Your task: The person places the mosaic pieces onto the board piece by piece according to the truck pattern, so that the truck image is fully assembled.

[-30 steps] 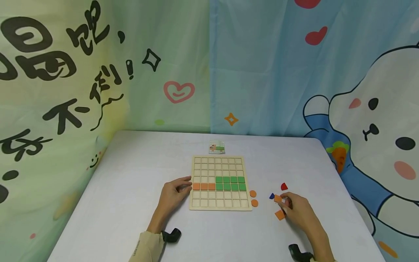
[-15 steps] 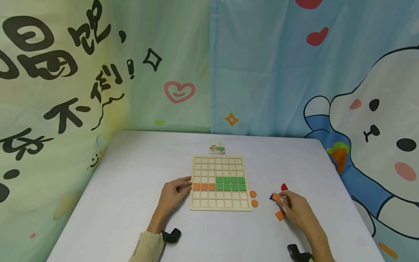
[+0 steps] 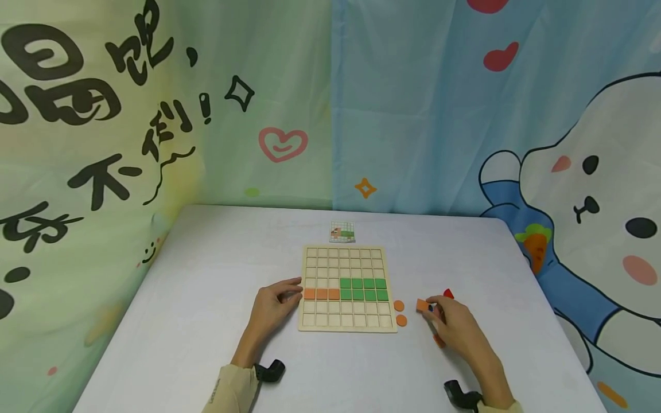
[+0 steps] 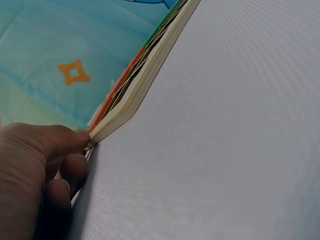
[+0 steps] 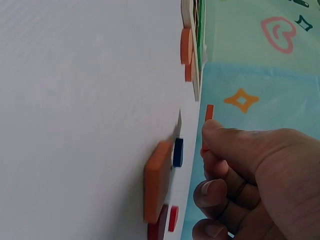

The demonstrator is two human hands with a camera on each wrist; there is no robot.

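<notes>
In the head view, my left hand (image 3: 279, 304) rests at the left edge of a wooden grid board (image 3: 346, 321), its fingertips touching the rim. The left wrist view shows the thumb (image 4: 70, 140) against the board's edge. My right hand (image 3: 457, 324) pinches a small orange square tile (image 3: 422, 305) between thumb and forefinger. The right wrist view has this tile (image 5: 209, 111) above the tabletop. Near or below that hand lie a small blue piece (image 5: 178, 152), another orange tile (image 5: 157, 182) and a red piece (image 3: 448, 293), partly hidden in the head view.
The board holds a row of orange squares (image 3: 322, 294) and two rows of green squares (image 3: 364, 289). Two orange discs (image 3: 400, 313) lie by its right edge. A pattern card (image 3: 342, 232) lies behind it on the white table (image 3: 248, 241). Printed curtains (image 3: 413, 115) hang behind.
My right hand has moved left and slightly away from me, carrying the orange square tile past the blue piece towards the discs. My left hand has stayed at the board's edge.
</notes>
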